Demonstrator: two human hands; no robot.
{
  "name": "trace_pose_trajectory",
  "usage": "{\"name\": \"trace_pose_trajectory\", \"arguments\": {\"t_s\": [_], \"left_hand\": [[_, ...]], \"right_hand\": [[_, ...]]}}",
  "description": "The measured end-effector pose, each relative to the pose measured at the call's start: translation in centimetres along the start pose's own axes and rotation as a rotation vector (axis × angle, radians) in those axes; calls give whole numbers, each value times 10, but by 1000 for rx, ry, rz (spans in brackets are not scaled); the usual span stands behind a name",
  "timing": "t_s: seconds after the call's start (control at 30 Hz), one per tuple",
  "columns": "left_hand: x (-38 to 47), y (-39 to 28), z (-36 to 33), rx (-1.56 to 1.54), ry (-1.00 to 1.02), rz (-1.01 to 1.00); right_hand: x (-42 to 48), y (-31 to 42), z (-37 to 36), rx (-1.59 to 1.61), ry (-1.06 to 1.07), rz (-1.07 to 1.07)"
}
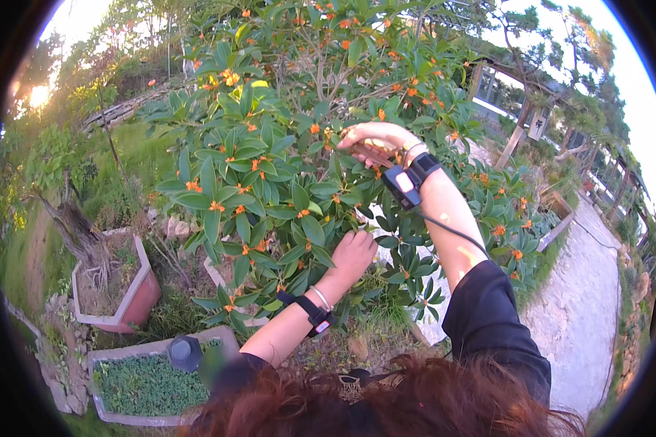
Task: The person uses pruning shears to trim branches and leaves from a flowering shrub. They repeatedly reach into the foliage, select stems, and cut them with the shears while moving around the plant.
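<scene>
An osmanthus-like bush (262,164) with glossy green leaves and small orange flower clusters fills the middle of the head view. My left hand (355,252) is at the bush's lower front, fingers curled at the leaves; whether something is pinched in them is hidden. Higher and to the right, my right hand (377,143) is bent over among the branches, palm turned down. A brownish, elongated thing lies under its fingers, too unclear to name, and its grip cannot be made out. Each wrist wears a bracelet and a strapped device, the right device (402,184) with a cable.
A hexagonal planter (153,292) with a gnarled tree trunk (82,235) stands at left. Below it is a rectangular planter (164,420) of low greenery, with a dark hexagonal object (184,352) at its edge. A pale path (574,306) runs at right beside a building (503,90).
</scene>
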State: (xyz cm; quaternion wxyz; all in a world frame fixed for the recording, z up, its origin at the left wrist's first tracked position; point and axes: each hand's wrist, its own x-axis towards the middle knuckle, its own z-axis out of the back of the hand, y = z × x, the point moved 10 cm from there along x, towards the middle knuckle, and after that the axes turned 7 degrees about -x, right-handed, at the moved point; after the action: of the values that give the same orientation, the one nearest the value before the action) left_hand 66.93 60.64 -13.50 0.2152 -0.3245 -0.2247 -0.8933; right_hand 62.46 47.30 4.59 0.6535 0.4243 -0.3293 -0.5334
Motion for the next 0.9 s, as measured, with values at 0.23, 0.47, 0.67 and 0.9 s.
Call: {"name": "trace_pose_trajectory", "arguments": {"t_s": [0.23,0.47,0.67,0.9], "left_hand": [[0,1,7,6,-16,-2],[7,-1,19,-8,-79,0],[7,0,18,-3,-86,3],[5,3,17,-21,-79,13]], "right_hand": [[-22,12,2,-298,-204,-31],[-56,60,9,74,-240,255],[-52,118,47,142,-302,366],[-29,145,82,37,-283,327]]}}
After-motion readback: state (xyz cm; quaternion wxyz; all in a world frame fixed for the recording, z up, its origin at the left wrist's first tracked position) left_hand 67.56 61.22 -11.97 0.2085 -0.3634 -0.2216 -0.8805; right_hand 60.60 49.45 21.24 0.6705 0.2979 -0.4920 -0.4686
